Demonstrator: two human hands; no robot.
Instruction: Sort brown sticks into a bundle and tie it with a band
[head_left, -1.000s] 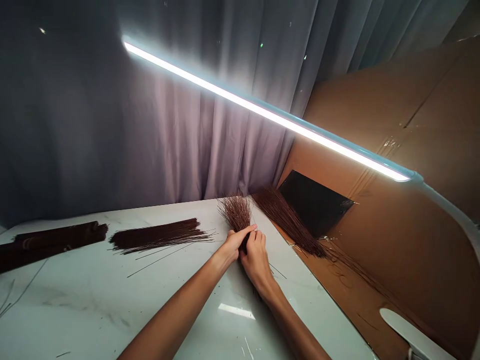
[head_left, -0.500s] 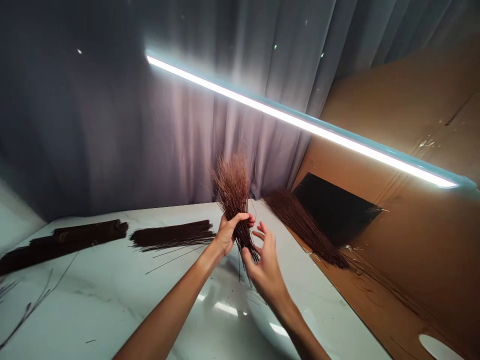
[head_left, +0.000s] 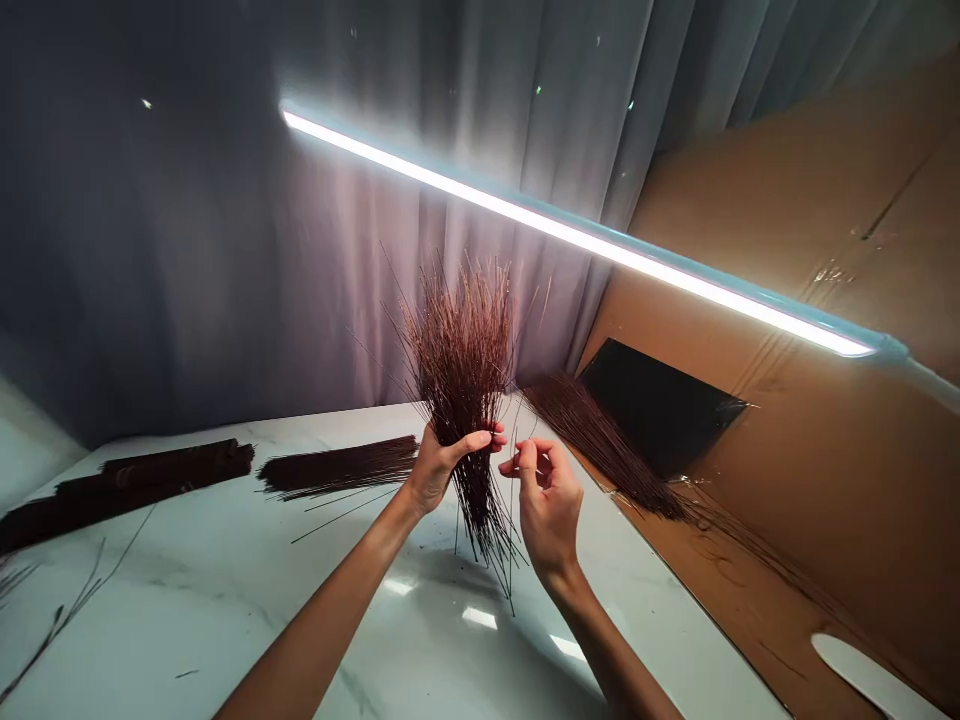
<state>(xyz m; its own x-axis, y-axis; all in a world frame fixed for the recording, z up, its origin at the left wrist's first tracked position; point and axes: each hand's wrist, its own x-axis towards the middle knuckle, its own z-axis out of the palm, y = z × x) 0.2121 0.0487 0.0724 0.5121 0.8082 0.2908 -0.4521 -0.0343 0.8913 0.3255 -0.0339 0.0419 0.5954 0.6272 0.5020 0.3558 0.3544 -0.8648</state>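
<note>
With my left hand point(head_left: 433, 475) I hold a bundle of thin brown twigs point(head_left: 461, 370) around its narrow middle; the thumb lies across the front, and the fingertips come out at the right side, so this grip is closed firmly on it. The bundle stands nearly upright over the white marbled table point(head_left: 225, 600), its upper ends fanned wide before the grey curtain point(head_left: 337, 300). Whether the longest lower ends touch the table, I cannot tell. My right hand point(head_left: 551, 505) is just beside the bundle, with thumb and fingers bent near to each other; a fine twig passes by the fingertips, but I cannot tell if they pinch it. To the left on the table lies a flat dark bundle point(head_left: 337, 467), and farther left a darker pile point(head_left: 172, 475). At the right side, a loose bundle point(head_left: 607, 440) lies near a black panel point(head_left: 664, 405), which leans against the brown cardboard point(head_left: 810, 480). Above everything, a lit tube lamp point(head_left: 570, 232) crosses slantwise.
</note>
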